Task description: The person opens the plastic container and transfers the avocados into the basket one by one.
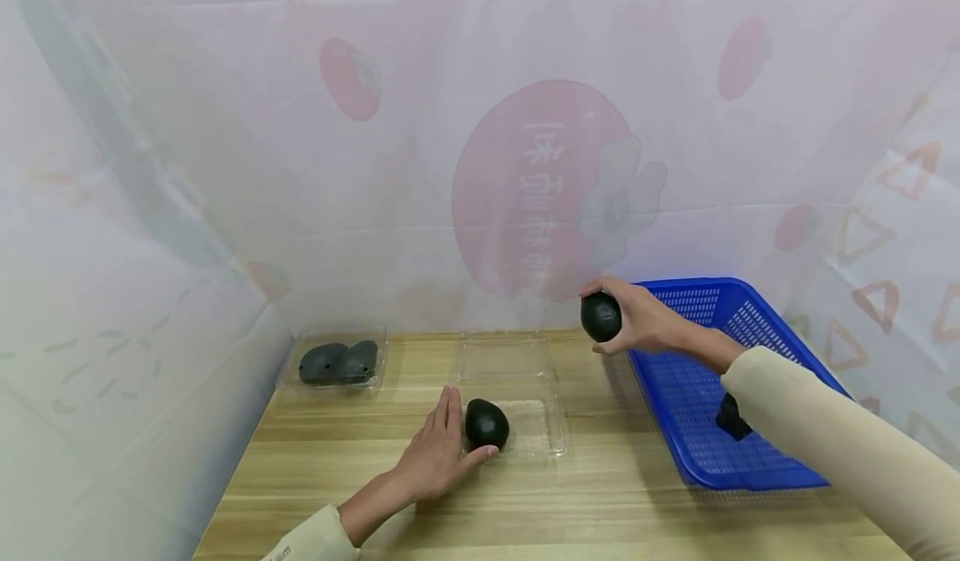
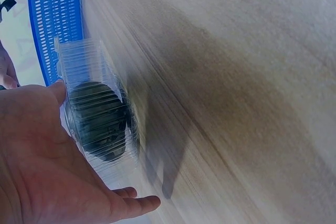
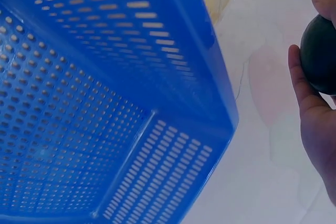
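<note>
My right hand (image 1: 633,315) grips a dark green avocado (image 1: 601,317) in the air, by the near-left rim of the blue basket. Its fingers and thumb curl round the fruit (image 3: 320,56) in the right wrist view. On the table, a clear plastic clamshell box (image 1: 557,415) lies with its lid folded back. A second avocado (image 1: 487,424) sits at the left end of its tray. My left hand (image 1: 437,457) rests beside that end, fingers straight and thumb spread near the fruit. The left wrist view shows this palm (image 2: 47,166) against the box's ribbed wall (image 2: 86,61).
A blue perforated basket (image 1: 678,436) stands at the right. Beside my right sleeve shows a small black object (image 1: 732,418). At the back left is another clear box (image 1: 384,353) with dark avocados (image 1: 337,363) inside. A printed cloth (image 1: 405,169) hangs behind the wooden table (image 1: 600,511).
</note>
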### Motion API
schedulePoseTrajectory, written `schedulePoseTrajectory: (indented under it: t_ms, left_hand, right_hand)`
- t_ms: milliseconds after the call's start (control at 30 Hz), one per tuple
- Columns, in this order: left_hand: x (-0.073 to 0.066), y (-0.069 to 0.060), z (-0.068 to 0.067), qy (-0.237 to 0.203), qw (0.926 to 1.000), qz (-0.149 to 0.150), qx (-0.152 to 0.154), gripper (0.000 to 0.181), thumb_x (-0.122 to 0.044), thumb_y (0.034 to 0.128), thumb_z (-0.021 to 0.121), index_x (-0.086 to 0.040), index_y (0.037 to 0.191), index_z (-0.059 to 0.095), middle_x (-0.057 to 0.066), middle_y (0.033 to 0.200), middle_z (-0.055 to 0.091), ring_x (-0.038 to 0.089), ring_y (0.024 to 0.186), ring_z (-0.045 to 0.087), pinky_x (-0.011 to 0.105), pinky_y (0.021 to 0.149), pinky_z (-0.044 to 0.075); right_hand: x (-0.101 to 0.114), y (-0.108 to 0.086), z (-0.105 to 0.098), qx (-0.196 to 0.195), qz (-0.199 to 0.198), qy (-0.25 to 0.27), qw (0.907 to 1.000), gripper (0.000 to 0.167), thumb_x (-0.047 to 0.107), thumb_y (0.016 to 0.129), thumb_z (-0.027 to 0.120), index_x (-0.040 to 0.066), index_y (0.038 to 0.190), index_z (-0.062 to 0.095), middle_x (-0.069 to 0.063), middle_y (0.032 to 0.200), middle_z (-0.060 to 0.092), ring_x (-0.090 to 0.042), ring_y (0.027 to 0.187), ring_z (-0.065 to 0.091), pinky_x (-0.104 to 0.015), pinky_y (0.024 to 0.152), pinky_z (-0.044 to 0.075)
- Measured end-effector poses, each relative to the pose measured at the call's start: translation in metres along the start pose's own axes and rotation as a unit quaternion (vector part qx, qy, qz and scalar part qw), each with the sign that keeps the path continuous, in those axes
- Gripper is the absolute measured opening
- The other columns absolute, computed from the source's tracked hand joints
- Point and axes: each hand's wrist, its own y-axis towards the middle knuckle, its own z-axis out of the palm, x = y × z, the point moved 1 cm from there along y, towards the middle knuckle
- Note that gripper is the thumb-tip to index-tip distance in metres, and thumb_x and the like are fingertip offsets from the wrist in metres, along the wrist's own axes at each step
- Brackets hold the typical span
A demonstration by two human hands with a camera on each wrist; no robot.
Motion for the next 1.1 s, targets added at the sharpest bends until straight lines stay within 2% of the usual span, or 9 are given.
schedulePoseTrajectory:
  t_ms: [200,400,600,800,1100]
  left_hand:
    - [-0.009,-0.004,-0.009,-0.007,0.9999,-0.001,0.010,0.115,-0.064,0.1010,0.061,0.011,0.165,0.003,0.036,0.172,0.002,0.057,0.155,0.018,0.073,0.116,0.030]
    - [-0.018,-0.008,-0.017,-0.006,0.9998,-0.012,0.014,0.113,-0.061,0.1006,0.064,0.012,0.165,0.006,0.035,0.172,0.004,0.056,0.155,0.021,0.071,0.115,0.034]
    - [-0.015,-0.007,-0.015,-0.009,0.9998,-0.008,0.014,0.113,-0.062,0.1011,0.063,0.012,0.165,0.005,0.036,0.171,0.004,0.057,0.154,0.021,0.072,0.114,0.033]
    - [-0.007,-0.003,-0.005,-0.006,1.0000,-0.005,-0.004,0.113,-0.062,0.1010,0.062,0.010,0.166,0.005,0.034,0.172,0.003,0.056,0.155,0.019,0.073,0.115,0.032]
    - [-0.012,-0.005,-0.009,-0.006,0.9999,-0.009,0.001,0.113,-0.060,0.1007,0.065,0.011,0.165,0.006,0.034,0.172,0.004,0.055,0.155,0.021,0.071,0.115,0.034]
  right_hand:
    - [-0.013,-0.003,-0.008,-0.011,0.016,0.003,0.9998,0.079,0.009,0.075,0.096,0.007,0.143,0.055,-0.017,0.140,0.060,-0.030,0.113,0.066,-0.048,0.088,0.057]
    - [-0.021,-0.008,-0.015,-0.013,0.033,0.005,0.9994,0.078,0.011,0.076,0.096,0.005,0.143,0.055,-0.018,0.140,0.060,-0.030,0.110,0.066,-0.046,0.085,0.058]
    - [-0.029,-0.012,-0.023,-0.022,0.054,-0.001,0.9983,0.077,0.011,0.076,0.096,0.005,0.142,0.056,-0.019,0.134,0.064,-0.030,0.105,0.068,-0.041,0.081,0.058]
    - [-0.039,-0.018,-0.031,-0.022,0.070,0.000,0.9973,0.076,0.011,0.079,0.095,0.003,0.143,0.055,-0.020,0.136,0.063,-0.030,0.103,0.067,-0.037,0.078,0.058]
    - [-0.058,-0.030,-0.034,-0.026,0.088,0.000,0.9958,0.075,0.012,0.081,0.094,0.001,0.143,0.054,-0.023,0.134,0.062,-0.032,0.102,0.067,-0.038,0.076,0.058]
